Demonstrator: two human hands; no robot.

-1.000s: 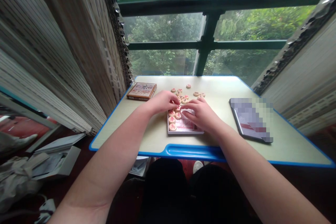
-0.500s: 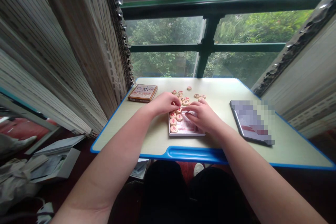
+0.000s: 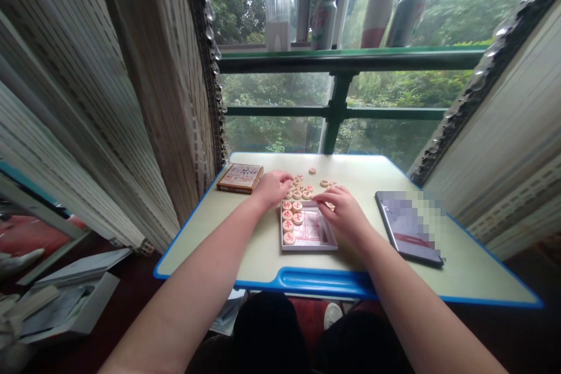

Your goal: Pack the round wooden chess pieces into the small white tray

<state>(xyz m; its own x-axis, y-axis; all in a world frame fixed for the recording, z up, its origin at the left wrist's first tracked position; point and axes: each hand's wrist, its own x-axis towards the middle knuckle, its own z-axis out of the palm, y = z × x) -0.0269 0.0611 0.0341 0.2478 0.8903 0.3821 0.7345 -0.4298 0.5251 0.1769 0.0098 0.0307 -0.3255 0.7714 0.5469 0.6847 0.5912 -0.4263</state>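
An open white box tray (image 3: 309,247) lies on the table, with several round chess pieces in two columns at its left side. The bottom piece (image 3: 288,238) bears a red character. Beyond the tray, several loose round pieces (image 3: 307,194) lie in a cluster. My left hand (image 3: 274,186) is over the cluster's left edge, its fingers curled together; what they hold, if anything, is hidden. At the tray's far right corner is my right hand (image 3: 342,207), its fingers apart, nearest to a piece partly hidden behind it.
A patterned box lid (image 3: 240,178) lies at the table's far left. The tablet (image 3: 405,228) rests on the right. A blue-rimmed groove (image 3: 324,281) runs along the near edge. Cans (image 3: 324,23) stand on the window ledge.
My left hand has moved off the tray to the loose pieces beyond it. The upper pieces in the tray now show. My right hand stays near the tray's right side. The camera view has tilted up.
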